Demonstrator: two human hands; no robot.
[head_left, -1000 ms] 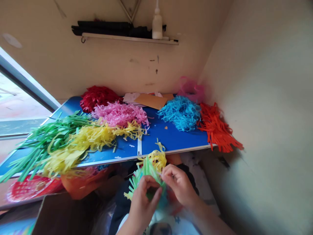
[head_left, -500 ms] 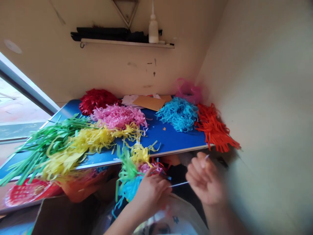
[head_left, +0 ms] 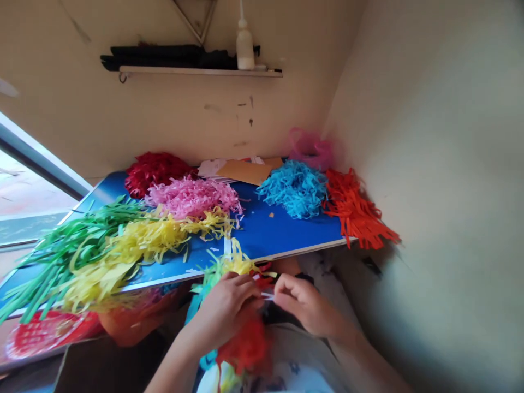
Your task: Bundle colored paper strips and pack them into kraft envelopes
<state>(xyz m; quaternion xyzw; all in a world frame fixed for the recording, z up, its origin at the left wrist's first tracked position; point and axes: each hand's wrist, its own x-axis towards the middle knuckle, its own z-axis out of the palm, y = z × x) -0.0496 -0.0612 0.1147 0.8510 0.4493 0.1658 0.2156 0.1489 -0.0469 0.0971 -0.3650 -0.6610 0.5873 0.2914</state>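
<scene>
My left hand (head_left: pixel 226 308) is closed around a multicoloured bunch of fringed paper (head_left: pixel 229 267), with green, yellow and red strips sticking out and a red tuft (head_left: pixel 245 346) hanging below it. My right hand (head_left: pixel 305 305) is right beside it, fingers pinched on a thin white stick (head_left: pixel 267 295) at the bunch's end. Both hands are over my lap, just in front of the blue table's edge (head_left: pixel 282 254).
On the blue table lie heaps of cut paper: green (head_left: pixel 69 245), yellow (head_left: pixel 135 245), pink (head_left: pixel 192 196), dark red (head_left: pixel 153 169), light blue (head_left: pixel 295 188), orange-red (head_left: pixel 356 213). Brown card (head_left: pixel 243 171) lies at the back. A shelf (head_left: pixel 196 70) with a white bottle (head_left: pixel 244 41) hangs above. A wall stands close on the right.
My right hand had swung out to the right, drawing the thin stick out, and has come back to the bunch. The bunch has turned; a red tuft now hangs below my left hand.
</scene>
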